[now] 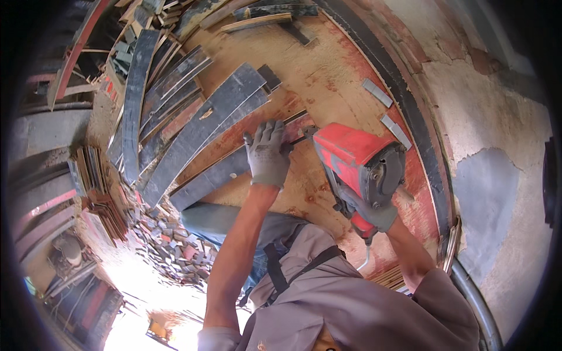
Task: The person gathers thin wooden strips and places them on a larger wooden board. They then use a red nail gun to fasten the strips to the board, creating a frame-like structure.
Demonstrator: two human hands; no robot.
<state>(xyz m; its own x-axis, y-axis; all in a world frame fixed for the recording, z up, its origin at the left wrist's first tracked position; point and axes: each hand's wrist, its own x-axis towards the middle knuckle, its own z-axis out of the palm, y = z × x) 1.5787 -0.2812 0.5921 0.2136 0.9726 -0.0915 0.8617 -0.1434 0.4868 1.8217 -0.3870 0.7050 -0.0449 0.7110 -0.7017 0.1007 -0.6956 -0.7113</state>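
My right hand [374,212], in a grey glove, is wrapped around the handle of a red and black nail gun [354,146]. An air hose fitting hangs from the tool's lower end. The gun's nose points left, at the end of a narrow dark strip of wood [213,177]. My left hand [267,153], also gloved in grey, lies on this strip with the fingers stretched out and the thumb apart. Beneath it is a tan wooden work surface [316,181] with red stains. What the nose touches cannot be made out.
Long dark planks [205,120] fan out on the left. Two grey nail strips [377,92] lie on the surface at the right, near a dark curved edge board [410,99]. Scrap blocks [175,245] are heaped at lower left. A worn wall [486,117] bounds the right.
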